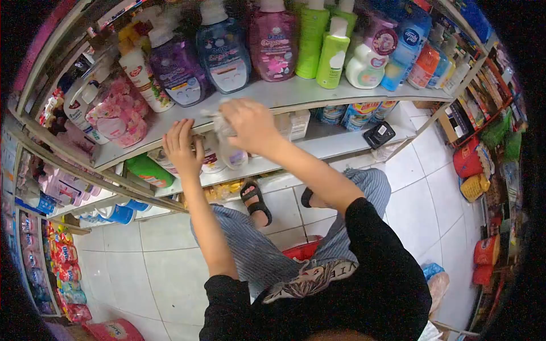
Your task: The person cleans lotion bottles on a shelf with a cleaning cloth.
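Left grip (183, 146) lies spread, palm flat against the shelf (296, 92) edge, with a white bottle (211, 158) just to its right. Right grip (250, 125) is closed on something pale and crumpled, apparently a cloth (218, 118), and a clear bottle (232, 152) stands just below it. I judge the left should steady the bottles, since smooth rounded plastic tips easily. Glossy pump bottles (224, 48) stand above both.

A pale, translucent bottle (232, 152) stands roughly upright just above the centre of the frame, at the front of the second shelf (335, 145), with its top covered.
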A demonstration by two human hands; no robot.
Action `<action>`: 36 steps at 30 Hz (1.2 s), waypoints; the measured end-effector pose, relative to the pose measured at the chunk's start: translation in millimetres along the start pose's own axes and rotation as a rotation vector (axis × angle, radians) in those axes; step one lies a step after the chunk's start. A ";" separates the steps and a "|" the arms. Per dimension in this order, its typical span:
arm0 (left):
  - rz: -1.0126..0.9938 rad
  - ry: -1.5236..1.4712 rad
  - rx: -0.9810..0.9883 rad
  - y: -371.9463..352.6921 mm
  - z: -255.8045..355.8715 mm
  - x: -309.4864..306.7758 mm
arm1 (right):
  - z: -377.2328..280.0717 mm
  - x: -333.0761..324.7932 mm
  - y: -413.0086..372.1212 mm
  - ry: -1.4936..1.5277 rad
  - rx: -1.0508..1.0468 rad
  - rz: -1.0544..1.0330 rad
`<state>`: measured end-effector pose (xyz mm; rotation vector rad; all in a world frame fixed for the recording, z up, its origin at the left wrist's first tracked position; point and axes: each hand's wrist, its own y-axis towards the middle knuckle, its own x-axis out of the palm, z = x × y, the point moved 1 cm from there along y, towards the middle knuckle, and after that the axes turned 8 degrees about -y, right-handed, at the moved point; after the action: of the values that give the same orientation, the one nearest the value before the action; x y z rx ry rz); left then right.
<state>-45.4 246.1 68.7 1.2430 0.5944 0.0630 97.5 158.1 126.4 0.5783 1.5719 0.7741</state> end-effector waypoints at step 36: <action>0.104 0.127 -0.010 1.5 7.0 9.0 | 70.2 -42.0 -30.5 -0.066 -0.003 0.008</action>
<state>-34.2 243.7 68.0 1.2662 0.6379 0.2327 174.8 117.8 127.5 0.6031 1.5084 0.7558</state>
